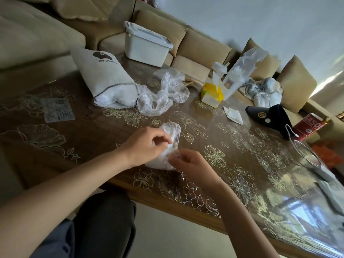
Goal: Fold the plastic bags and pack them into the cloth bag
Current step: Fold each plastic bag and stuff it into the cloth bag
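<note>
A clear plastic bag [171, 134], partly folded into a narrow bundle, lies on the flowered table [232, 151] near its front edge. My left hand [147, 145] pinches the bag's left side with curled fingers. My right hand [188, 162] pinches its near end. The grey cloth bag [104, 75] lies on its side farther back, its mouth toward me and white plastic bags showing inside. More crumpled clear plastic bags [163, 95] lie loose beside its mouth.
A white lidded box [145, 45] stands at the table's back edge. A yellow tissue box [212, 94], a tall clear bag [242, 71], a white tissue [233, 113], a black case [270, 115], a red box [307, 129] and a white cable [305, 151] lie to the right. A sofa runs behind.
</note>
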